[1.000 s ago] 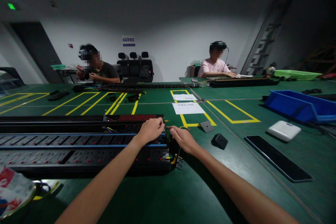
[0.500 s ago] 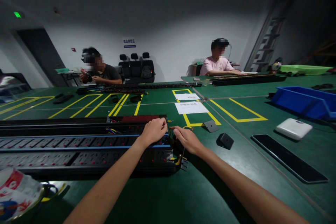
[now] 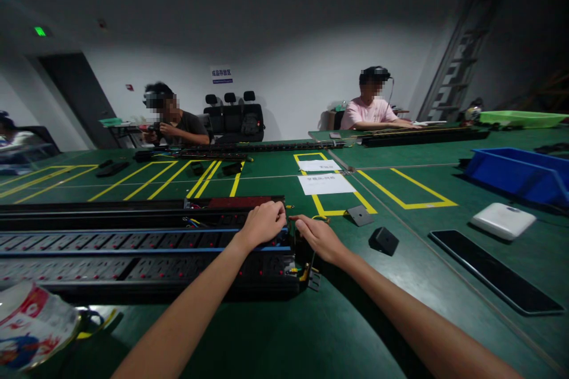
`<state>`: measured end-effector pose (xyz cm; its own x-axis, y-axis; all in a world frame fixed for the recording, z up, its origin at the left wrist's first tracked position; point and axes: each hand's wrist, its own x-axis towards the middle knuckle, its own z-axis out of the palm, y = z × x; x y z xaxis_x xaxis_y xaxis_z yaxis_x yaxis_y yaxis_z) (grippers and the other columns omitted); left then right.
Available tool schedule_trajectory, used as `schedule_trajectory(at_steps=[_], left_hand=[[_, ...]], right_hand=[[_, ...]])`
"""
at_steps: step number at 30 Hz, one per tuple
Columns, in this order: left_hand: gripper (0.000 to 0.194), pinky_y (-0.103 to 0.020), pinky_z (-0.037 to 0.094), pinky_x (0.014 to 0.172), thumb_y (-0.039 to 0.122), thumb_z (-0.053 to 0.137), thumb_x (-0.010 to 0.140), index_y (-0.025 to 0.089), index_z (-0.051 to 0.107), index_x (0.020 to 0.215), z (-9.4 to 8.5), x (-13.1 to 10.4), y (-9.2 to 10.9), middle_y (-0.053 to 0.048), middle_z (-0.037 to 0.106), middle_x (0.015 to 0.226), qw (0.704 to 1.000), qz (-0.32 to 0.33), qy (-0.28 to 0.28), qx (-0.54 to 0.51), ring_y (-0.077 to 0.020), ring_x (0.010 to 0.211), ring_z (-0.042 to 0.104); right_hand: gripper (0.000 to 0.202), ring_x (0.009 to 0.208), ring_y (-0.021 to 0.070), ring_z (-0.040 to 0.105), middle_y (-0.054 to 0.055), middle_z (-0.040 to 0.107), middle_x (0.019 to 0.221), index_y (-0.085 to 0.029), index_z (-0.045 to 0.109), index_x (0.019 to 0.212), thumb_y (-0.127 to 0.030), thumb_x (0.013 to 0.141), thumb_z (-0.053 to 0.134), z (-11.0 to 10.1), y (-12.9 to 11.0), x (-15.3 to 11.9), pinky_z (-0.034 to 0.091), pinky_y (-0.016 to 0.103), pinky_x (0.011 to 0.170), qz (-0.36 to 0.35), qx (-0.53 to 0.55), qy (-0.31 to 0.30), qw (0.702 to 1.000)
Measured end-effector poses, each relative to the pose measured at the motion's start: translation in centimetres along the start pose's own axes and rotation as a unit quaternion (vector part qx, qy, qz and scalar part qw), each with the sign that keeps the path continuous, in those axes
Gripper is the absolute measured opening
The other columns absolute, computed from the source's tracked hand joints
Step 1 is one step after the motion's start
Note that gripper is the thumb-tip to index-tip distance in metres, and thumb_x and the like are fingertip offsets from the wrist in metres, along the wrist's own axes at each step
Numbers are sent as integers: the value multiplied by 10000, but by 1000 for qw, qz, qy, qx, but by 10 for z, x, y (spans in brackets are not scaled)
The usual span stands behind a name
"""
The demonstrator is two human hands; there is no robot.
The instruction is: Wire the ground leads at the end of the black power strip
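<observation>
Long black socket strip with blue edges and red dots [image 3: 146,241] runs from left of frame to centre. Left hand [image 3: 265,226] at its right end, fingers curled nearly closed — can't tell what's gripped. Right hand [image 3: 322,240] just beside, thumb and index nearly together, grip contents unclear. I'd brace with the left, use light fingertips on the right — no tugging near the yellow wiring [image 3: 292,271].

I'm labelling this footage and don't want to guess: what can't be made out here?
All in the head view:
Left hand: what its curled fingers touch, hidden by the hand.
Right hand: whatever its fingertips hold, too small and dark.
Socket strips: left ends, cut off by the left edge.
Blue bin: its floor, hidden by its near wall.
</observation>
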<state>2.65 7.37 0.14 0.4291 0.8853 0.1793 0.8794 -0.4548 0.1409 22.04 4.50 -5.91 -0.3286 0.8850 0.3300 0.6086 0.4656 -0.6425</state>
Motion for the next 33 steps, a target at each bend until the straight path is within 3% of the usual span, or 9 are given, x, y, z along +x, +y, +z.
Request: schedule_trajectory(at_steps=[33], left_hand=[[171,-342,520,757,301,457,933,250,614,977,5,1,-4,-52,710,1040,1000,17,12,3,-252,928,689]], right_hand=[[495,862,247,684,77,736,934,-219,647,1225,-494,1048,275,0,-1,0,443,311,740,3,1,-1,1000]])
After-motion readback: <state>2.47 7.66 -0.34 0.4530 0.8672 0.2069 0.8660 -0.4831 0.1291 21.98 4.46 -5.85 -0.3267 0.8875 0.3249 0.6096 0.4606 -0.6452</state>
